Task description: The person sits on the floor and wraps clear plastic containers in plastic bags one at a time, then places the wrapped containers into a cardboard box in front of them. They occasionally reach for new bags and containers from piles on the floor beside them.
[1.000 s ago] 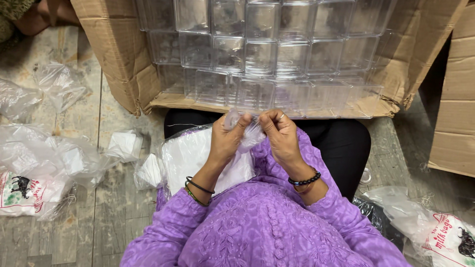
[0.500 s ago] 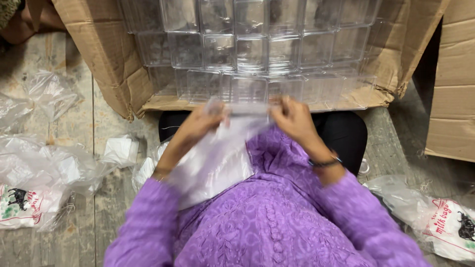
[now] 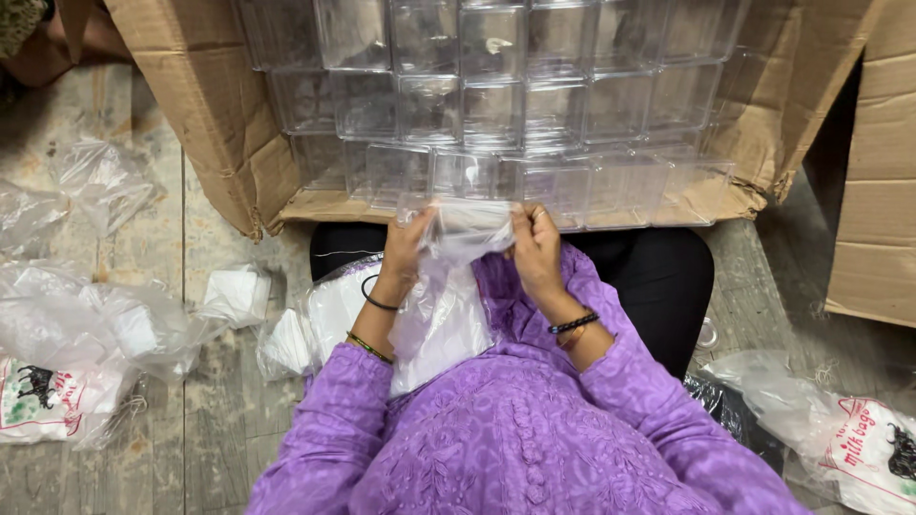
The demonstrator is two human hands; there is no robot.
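Since the earlier frame, the thin clear plastic bag [image 3: 448, 286] has been raised; limp, slippery, it is pinched at its top edge by left hand [image 3: 405, 250] and right hand [image 3: 536, 250].

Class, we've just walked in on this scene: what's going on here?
A person in a purple top sits on the floor, with the left hand and right hand holding up a clear plastic bag by its top edge. Just ahead lies an open cardboard box full of stacked clear plastic containers. Crumpled plastic bags lie on the floor beside them.
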